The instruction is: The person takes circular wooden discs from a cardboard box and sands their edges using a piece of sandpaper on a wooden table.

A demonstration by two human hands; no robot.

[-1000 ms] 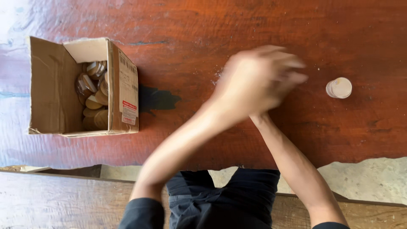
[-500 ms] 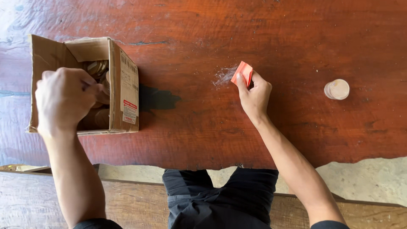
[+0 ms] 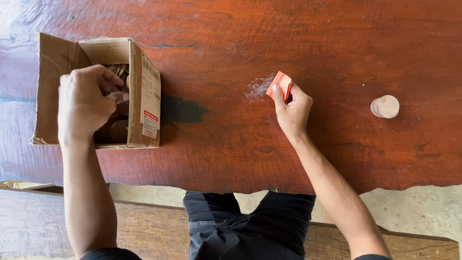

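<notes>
Change: since half a second ago your left hand (image 3: 86,103) has sunk a little deeper into the cardboard box (image 3: 55,60); your right hand (image 3: 292,111) has barely shifted.
Left fingers: curled among brown round wooden pieces (image 3: 115,130) in the box — whether they grip one, you cannot tell.
Right fingers: pinched shut on a folded orange sandpaper sheet (image 3: 279,85), just beside pale dust (image 3: 257,87) on the red-brown table (image 3: 240,38).
Apart: a stack of light wooden discs (image 3: 385,106), far right.
</notes>
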